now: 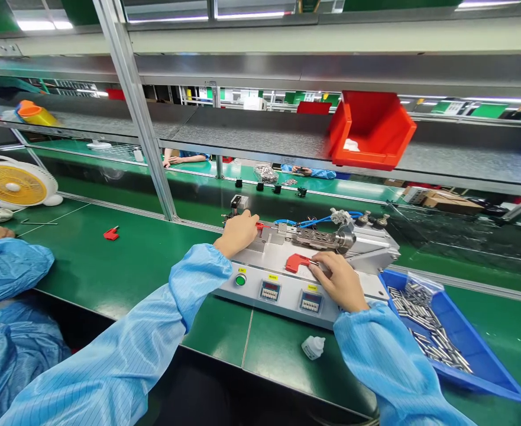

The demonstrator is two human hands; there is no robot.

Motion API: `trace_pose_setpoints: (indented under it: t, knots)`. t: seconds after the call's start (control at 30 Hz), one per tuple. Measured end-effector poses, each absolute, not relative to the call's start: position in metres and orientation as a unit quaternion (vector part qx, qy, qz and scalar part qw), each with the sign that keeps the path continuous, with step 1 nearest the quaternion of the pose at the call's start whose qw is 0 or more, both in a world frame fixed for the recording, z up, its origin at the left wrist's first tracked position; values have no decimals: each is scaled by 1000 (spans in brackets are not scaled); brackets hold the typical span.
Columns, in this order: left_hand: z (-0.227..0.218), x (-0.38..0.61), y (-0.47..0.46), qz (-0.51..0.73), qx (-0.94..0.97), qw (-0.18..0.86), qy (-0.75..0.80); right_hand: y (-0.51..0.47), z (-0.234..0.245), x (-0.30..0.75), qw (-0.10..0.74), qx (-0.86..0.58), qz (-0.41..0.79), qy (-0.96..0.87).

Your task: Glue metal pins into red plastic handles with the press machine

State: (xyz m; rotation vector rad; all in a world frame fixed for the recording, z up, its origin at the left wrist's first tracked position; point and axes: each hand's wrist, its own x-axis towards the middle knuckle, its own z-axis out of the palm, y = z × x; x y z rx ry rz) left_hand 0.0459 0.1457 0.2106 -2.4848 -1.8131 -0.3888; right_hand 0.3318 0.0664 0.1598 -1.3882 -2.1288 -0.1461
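My left hand (pixel 239 233) is closed at the left end of a grey bench machine (pixel 269 251), its fingertips on a small red plastic part (pixel 260 226) in the fixture. Most of that part is hidden by the fingers. Over the machine's front plate, my right hand (pixel 340 280) pinches the metal pin of a second, angular red plastic part (pixel 296 262). The machine's front carries a green button (pixel 240 280) and two small counters. A steel clamp mechanism (pixel 316 238) with blue air hoses lies behind my right hand.
A blue bin (pixel 477 349) of metal pins stands right of the machine. A small white bottle (pixel 313 347) lies in front. Another red part (pixel 111 233) rests on the green table at left, near a co-worker's sleeve (pixel 12 269) and a fan (pixel 16 182). Overhead, a shelf holds a red bin (pixel 375 157).
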Motion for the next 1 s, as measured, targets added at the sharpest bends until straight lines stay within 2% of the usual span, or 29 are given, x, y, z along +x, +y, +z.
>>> trace_pose_setpoints:
  t: [0.3,0.43,0.53,0.63,0.77,0.9,1.0]
  knots:
    - [190,32,131,-198,-806,60,-554,69,158,329,306,-527,-50,-791]
    - [195,23,123,-193,-825,63,-528,57,159,337,361,-519,-24,-774]
    - [177,11,97,-216,-851,63,-473,26,156,355,401,-556,-33,-727]
    - [142,-6,65,-188,-881,24,-434,-8,151,373,374,-594,-23,-712]
    - [112,-21,44,-135,-874,-45,-464,-31,145,383,316,-621,15,-717]
    - [119,-21,52,-114,-871,-92,-468,-29,139,379,315,-626,99,-706]
    - [129,-16,58,-83,-870,-86,-479,-24,137,376,335,-641,123,-679]
